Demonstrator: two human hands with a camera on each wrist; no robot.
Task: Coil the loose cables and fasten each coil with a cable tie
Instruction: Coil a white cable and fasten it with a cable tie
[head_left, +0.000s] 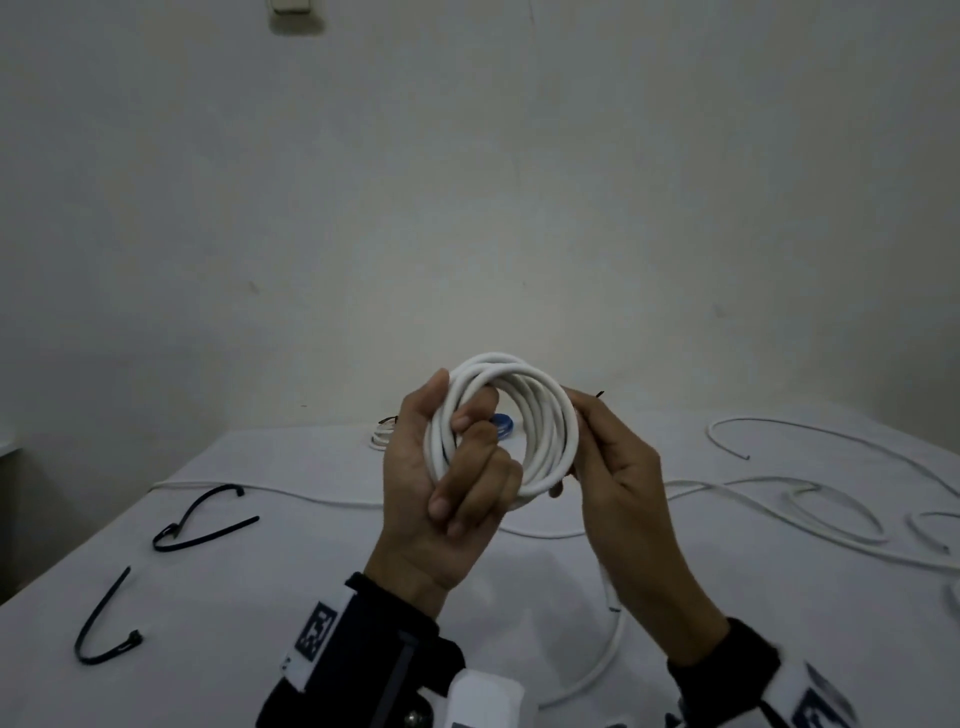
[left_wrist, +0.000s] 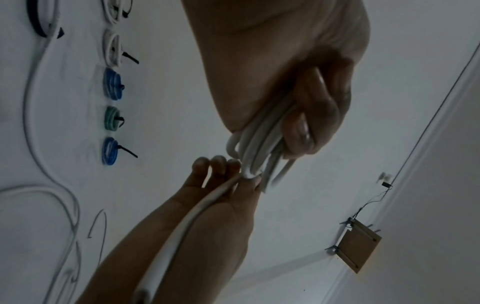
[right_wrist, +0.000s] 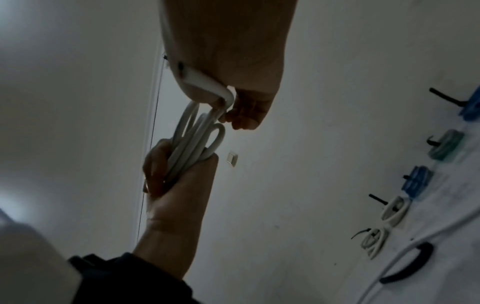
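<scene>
Holding a white coil up between both hands

Gripping the white coil (head_left: 506, 423) above the surface (head_left: 291, 561), with the left hand (head_left: 441, 483) curled round the coil's left side, thumb up against the outer rim and fingers hooked through the opening. Pinching the coil's right edge with the right hand (head_left: 615, 470), fingers closed round the turns there, a short dark tip poking out just above the knuckles; cannot tell what it belongs to. Trailing from the right palm, the loose white tail (head_left: 605, 654) running down past the wrist and bending toward the left wrist strap at the bottom of the head view. Seen from the left wrist, the same tail (left_wrist: 182, 230) lying along the right palm, fingertips (left_wrist: 218, 162) touching the bundled turns (left_wrist: 257, 148).

Lying on the surface at left, three black cable ties (head_left: 202, 517), curved and unfastened, well apart from the hands. Sprawling at right, more loose white cable (head_left: 831, 506) in wide bends. Sitting in a row at the far edge, finished coils with black tie ends sticking out: two white (left_wrist: 112, 48), two blue (left_wrist: 112, 84), one green (left_wrist: 112, 118). Showing through the held coil in the head view, one blue coil (head_left: 503, 423).
</scene>
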